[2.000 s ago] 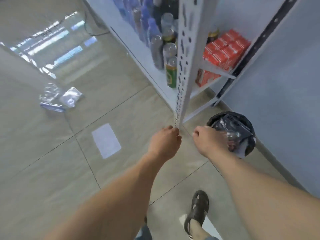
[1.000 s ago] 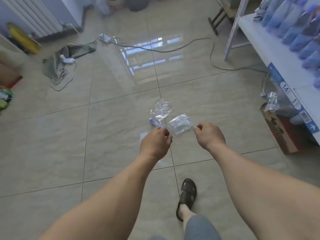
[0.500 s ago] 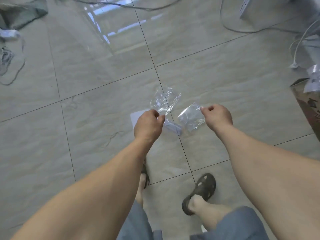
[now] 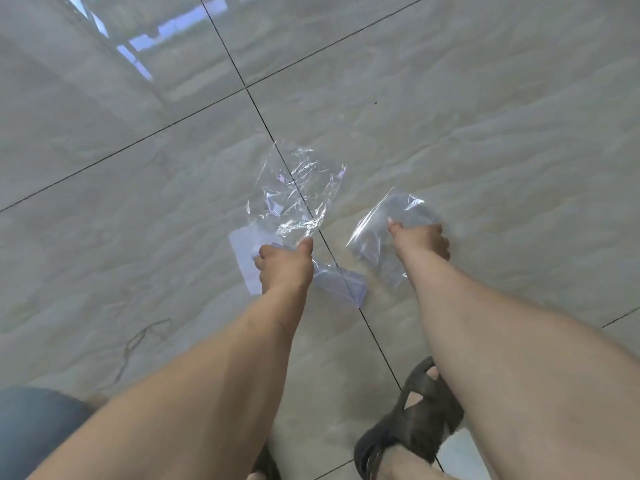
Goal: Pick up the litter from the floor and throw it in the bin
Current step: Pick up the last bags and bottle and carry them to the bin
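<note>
Left hand (image 4: 284, 268) hides part of flat plastic strip (image 4: 341, 284).

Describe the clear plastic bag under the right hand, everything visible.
The clear plastic bag is a thin, see-through, wrinkled film pouch with glare on its upper edge. It lies tilted on the tiled floor, right of the crumpled wrap. The right hand lies on its right side, fingers closing on it.
</note>
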